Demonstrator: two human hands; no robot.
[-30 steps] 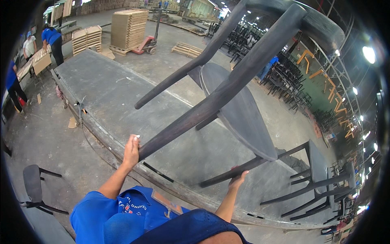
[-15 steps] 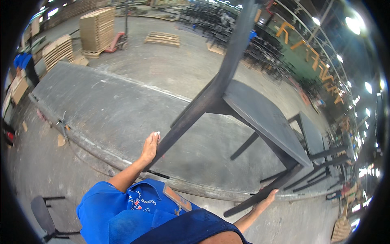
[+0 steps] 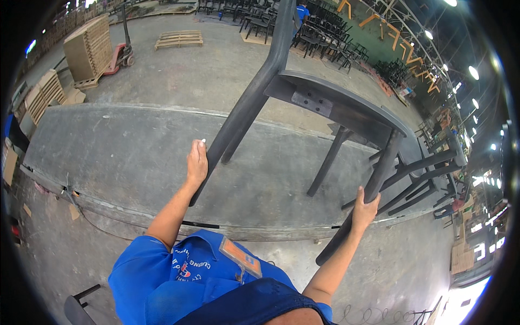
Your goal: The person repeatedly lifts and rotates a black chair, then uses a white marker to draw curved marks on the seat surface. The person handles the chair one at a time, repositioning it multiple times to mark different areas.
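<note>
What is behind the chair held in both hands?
Behind the held chair, the grey platform, concrete floor and many dark chairs show. Whatever lies directly behind its seat and legs is covered.

Soft, even light lay on the bench (image 3: 135, 146). Small, bright white lamps (image 3: 474, 72) shone high past its right end, where it was quite dark. Near the close side of that end, a white glare washed things out. The chair (image 3: 352, 115) partly over the bench looked clear, but shady underneath. The bench's front edge looked bent, and black filled the corners.
</note>
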